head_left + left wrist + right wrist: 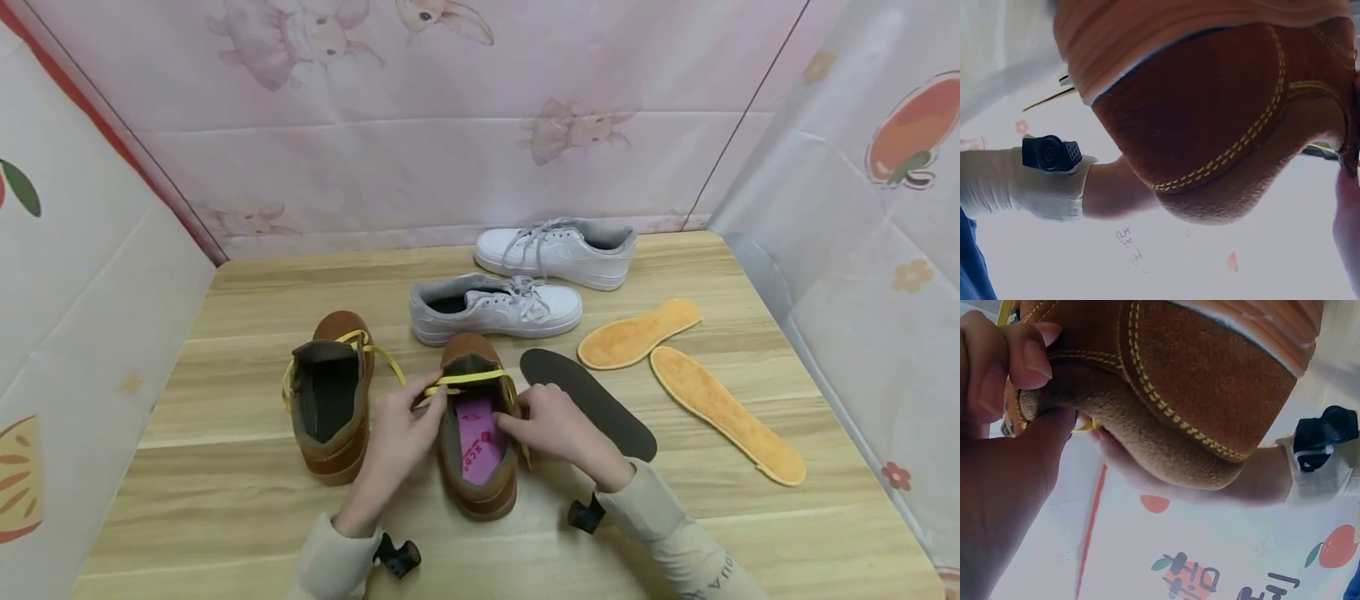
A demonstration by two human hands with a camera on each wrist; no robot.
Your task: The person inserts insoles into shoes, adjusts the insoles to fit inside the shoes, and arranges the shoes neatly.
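A brown shoe (480, 500) with yellow laces stands on the table in the head view, toe pointing away. Inside lies a pink insole (480, 442) with red print. At the shoe's left edge, my left hand (401, 429) pinches the yellow shoelace (468, 377) between thumb and fingers. My right hand (558, 423) grips the right side of the collar, thumb over the inner edge and fingers outside. The right wrist view shows those fingers (1035, 365) against the brown leather. In the left wrist view the stitched heel (1197, 112) fills the middle.
The other brown shoe (330, 458) stands to the left. Two white sneakers (495, 312) lie behind. On the right are a dark insole (600, 404) and two orange insoles (727, 417). Printed curtains (420, 175) close off the back and sides of the table (225, 517).
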